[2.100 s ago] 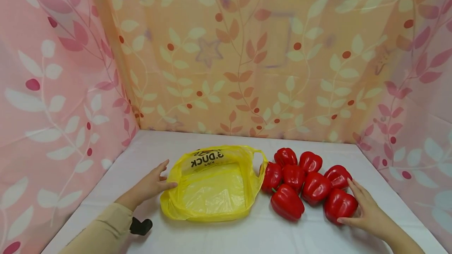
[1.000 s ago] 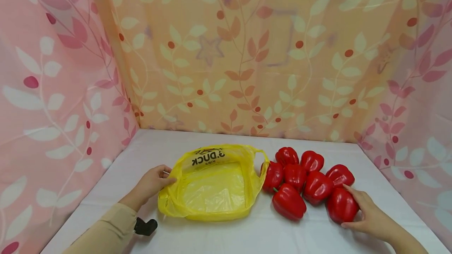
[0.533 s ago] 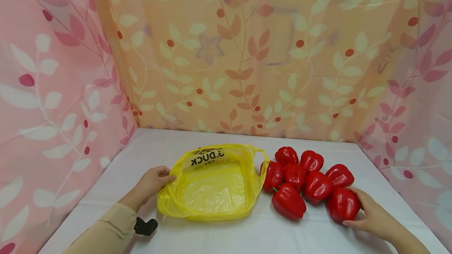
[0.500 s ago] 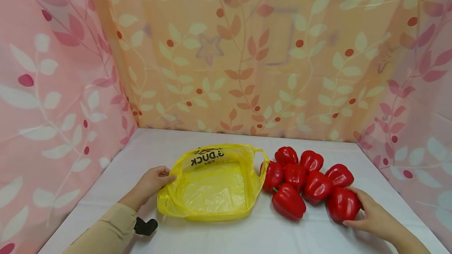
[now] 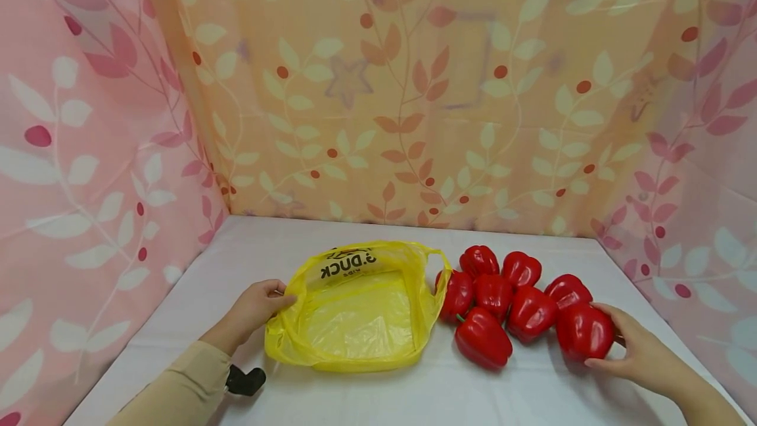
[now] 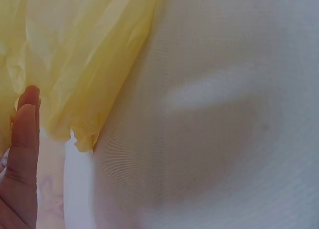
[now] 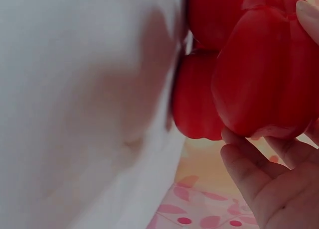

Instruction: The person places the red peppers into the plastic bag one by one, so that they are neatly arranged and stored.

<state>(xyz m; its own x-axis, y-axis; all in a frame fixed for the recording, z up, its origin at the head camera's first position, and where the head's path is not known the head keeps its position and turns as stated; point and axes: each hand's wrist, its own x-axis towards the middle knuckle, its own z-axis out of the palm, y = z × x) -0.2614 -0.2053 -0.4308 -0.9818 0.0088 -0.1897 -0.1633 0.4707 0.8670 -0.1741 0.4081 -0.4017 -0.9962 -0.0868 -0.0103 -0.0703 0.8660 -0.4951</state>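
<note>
Red pepper (image 5: 584, 331) cupped by right hand (image 5: 641, 354); left hand (image 5: 255, 307) — fingers pinching yellow bag (image 5: 357, 311)

On the white cloth-covered table (image 5: 367, 400), a crumpled yellow plastic bag (image 5: 357, 311) lies left of centre, its mouth open upward. The left hand (image 5: 255, 307) grips its left edge. Just right of the bag sits a cluster of 6 glossy red bell peppers (image 5: 493, 301). At the cluster's right end, the right hand (image 5: 641, 354) holds a 7th red bell pepper (image 5: 584, 332).
</note>
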